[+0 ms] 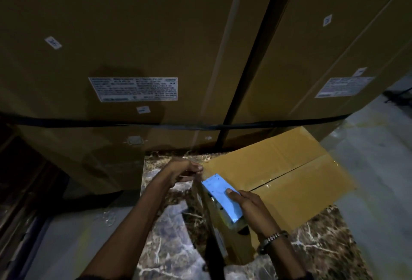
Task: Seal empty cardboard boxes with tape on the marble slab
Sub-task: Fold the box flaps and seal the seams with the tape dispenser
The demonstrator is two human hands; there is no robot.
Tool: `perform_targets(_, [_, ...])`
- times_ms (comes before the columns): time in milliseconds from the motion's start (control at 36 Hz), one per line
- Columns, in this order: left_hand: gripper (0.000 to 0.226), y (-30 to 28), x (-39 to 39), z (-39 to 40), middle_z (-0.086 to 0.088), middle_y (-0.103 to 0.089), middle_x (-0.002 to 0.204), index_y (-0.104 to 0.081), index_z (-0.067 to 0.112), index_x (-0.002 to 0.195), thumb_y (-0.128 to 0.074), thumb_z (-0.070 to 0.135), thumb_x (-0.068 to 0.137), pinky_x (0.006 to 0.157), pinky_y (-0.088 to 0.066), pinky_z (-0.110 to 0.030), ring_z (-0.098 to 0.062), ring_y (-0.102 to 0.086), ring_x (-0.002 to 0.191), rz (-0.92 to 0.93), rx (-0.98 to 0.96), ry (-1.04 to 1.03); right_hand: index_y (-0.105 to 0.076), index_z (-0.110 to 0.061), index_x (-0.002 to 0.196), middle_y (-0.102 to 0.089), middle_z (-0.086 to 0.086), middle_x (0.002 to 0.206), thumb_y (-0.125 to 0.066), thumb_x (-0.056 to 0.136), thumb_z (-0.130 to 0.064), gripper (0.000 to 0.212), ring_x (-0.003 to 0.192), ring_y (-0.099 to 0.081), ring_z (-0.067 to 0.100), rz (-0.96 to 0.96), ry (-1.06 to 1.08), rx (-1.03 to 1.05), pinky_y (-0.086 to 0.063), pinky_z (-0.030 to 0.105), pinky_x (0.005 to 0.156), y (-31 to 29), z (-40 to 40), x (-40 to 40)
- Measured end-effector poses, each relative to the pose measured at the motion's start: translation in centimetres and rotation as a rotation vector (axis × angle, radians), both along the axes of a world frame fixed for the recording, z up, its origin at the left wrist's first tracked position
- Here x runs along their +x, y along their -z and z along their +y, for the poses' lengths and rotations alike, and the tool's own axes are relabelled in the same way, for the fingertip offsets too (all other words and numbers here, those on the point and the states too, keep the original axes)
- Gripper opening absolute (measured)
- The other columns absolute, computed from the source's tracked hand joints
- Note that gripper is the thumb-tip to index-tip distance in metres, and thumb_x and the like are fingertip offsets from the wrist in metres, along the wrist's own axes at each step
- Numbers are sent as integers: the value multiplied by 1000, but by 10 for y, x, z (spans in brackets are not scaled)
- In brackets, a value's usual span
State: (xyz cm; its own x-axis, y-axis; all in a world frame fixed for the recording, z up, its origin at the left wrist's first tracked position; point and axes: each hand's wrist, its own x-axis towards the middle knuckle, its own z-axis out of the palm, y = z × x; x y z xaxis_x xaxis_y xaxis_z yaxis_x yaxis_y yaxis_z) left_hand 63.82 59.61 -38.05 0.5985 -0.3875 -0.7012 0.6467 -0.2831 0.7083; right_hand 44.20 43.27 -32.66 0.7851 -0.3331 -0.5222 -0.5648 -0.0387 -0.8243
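Note:
A small brown cardboard box (289, 168) lies on the dark veined marble slab (169, 224), its top flaps closed and a glossy strip of clear tape along the middle seam. My right hand (252, 210), with a metal watch on the wrist, grips a tape dispenser (223, 197) with a light blue side, held against the box's near left edge. My left hand (185, 171) is at the box's left corner, fingers curled, pinching what looks like the clear tape end (197, 181) that runs down the box's side. The dim light hides the tape's exact run.
Two very tall brown cartons (133, 45) (334, 41) with white labels stand right behind the slab, bound by a black strap (111, 121). Pale floor (379, 179) lies to the right. Crumpled clear plastic (108, 218) lies on the floor at the left, beside a dark frame.

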Motion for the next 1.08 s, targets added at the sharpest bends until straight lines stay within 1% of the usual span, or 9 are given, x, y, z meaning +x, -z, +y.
perform_targets(83, [7,1,12,3,-6,-75,77,-81,7,85,-79,2,88,53,-54,-19,-8,-65,56,-65,62,-21,-79,-14,94,-78,3,86,-67,96,-47,35,77,-70,20,8,-32,-36,-49,29,67,6,3,4])
perform_targets(222, [13,9,33,1,-9,-75,85,-82,3,96,-72,0,90,52,-53,-19,-14,-64,72,-145,76,-99,-69,-6,102,-67,3,78,-65,76,-82,79,72,-62,16,-15,-41,-109,-48,31,66,13,19,26])
perform_targets(389, [9,30,31,-8,0,-72,84,-79,17,92,-72,13,95,63,-49,-22,-15,-62,78,-86,69,-47,-56,-17,68,-49,3,61,-62,94,-61,51,54,-46,15,45,-40,-275,-31,29,55,16,21,48])
perform_targets(528, [7,44,23,-7,-3,-71,108,-79,19,96,-76,23,90,75,-49,-32,-21,-61,91,-4,99,-85,-60,-19,69,-59,3,63,-60,93,-64,51,58,-56,19,86,-32,-329,-35,29,55,21,21,55])
perform_targets(611, [3,49,18,-3,-5,-69,105,-77,22,91,-76,25,93,78,-51,-33,-19,-60,83,-23,105,-66,-64,-13,70,-66,8,66,-60,94,-62,55,62,-60,21,95,-18,-325,-38,29,57,18,23,57])
perform_targets(722, [27,54,14,0,-2,-72,111,-76,16,120,-79,17,93,76,-60,-34,-27,-69,102,-181,53,-142,-54,-19,64,-55,1,57,-60,96,-59,52,56,-53,20,90,-13,-321,-34,29,55,16,24,55])
perform_targets(806, [13,50,16,2,-2,-80,98,-83,12,100,-82,21,91,77,-54,-28,-18,-73,96,-357,-30,-204,-55,-19,64,-55,2,58,-60,95,-60,52,57,-54,22,88,-16,-318,-35,29,57,16,24,54])
perform_targets(944, [10,40,15,-8,2,-82,96,-86,17,94,-86,12,87,84,-59,-25,-4,-75,91,-517,-51,117,-58,-16,68,-61,9,66,-60,94,-63,54,75,-67,40,88,-24,-312,-43,33,61,11,27,57])
perform_targets(1083, [15,53,14,-6,5,-82,99,-86,33,90,-93,27,78,97,-60,-39,-6,-75,100,-538,-49,91,-68,-8,84,-71,14,83,-57,96,-61,56,80,-68,33,114,-71,-325,-46,35,66,4,27,60])
